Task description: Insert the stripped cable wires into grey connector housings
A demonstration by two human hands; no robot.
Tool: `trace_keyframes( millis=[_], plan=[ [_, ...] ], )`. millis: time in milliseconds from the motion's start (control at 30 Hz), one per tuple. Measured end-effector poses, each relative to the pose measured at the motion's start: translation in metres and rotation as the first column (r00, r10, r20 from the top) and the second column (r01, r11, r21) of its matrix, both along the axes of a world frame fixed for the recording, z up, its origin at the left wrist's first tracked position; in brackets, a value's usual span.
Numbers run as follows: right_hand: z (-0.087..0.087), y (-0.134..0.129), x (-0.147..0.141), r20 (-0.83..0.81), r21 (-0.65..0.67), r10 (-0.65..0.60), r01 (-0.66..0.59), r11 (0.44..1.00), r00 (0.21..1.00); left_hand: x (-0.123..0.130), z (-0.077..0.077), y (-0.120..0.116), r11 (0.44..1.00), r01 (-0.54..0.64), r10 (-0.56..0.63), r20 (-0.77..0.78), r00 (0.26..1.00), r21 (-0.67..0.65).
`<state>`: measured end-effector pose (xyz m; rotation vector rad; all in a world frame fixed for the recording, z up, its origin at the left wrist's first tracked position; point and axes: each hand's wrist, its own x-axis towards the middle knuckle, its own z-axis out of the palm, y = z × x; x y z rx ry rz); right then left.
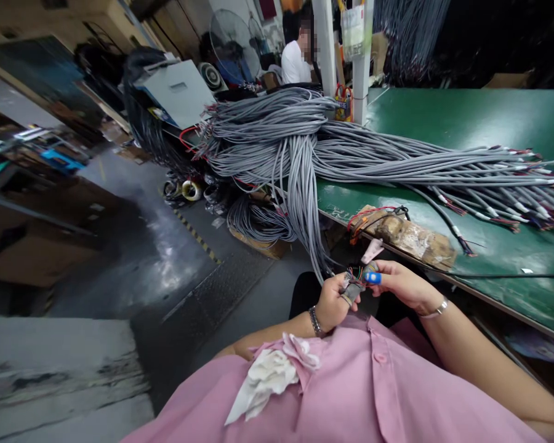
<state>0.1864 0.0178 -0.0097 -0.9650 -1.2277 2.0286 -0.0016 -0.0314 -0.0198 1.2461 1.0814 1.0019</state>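
Near my lap, just off the front edge of the green table, my left hand point(333, 301) is closed round the end of a grey cable. Thin coloured wires point(356, 275) fan out between the two hands. My right hand point(399, 284) meets it from the right, thumb and fingers pinched on these wires. Blue tape wraps one right digit; grey wrapping shows on digits of both hands. A thick bundle of grey cables point(302, 178) hangs over the table edge towards my left hand. Which single cable I hold is hard to trace.
More grey cables point(397, 157) with stripped ends lie across the green table point(503, 117). A taped wooden block point(410, 237) sits at its front edge. Coiled cables point(261, 221) lie below. Behind a white post point(324, 49) is a person in white point(296, 61), near a fan point(235, 43).
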Motion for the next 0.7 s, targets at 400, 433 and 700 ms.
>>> trace_keyframes(
  millis=[400, 433, 700],
  plan=[
    [-0.007, -0.017, 0.002, 0.117, 0.281, -0.14, 0.103, 0.954, 0.983, -0.001, -0.005, 0.006, 0.988, 0.018, -0.015, 0.025, 1.0, -0.151],
    [-0.008, -0.019, 0.0, 0.095, 0.25, -0.161, 0.133, 0.959, 0.982, 0.0, -0.004, 0.007, 0.987, -0.011, 0.018, 0.041, 0.999, -0.159],
    [-0.014, -0.028, -0.03, -0.046, 0.187, -0.37, 0.372, 0.909, 0.928, 0.002, -0.005, 0.004, 0.989, -0.017, 0.029, 0.08, 0.996, -0.148]
  ],
)
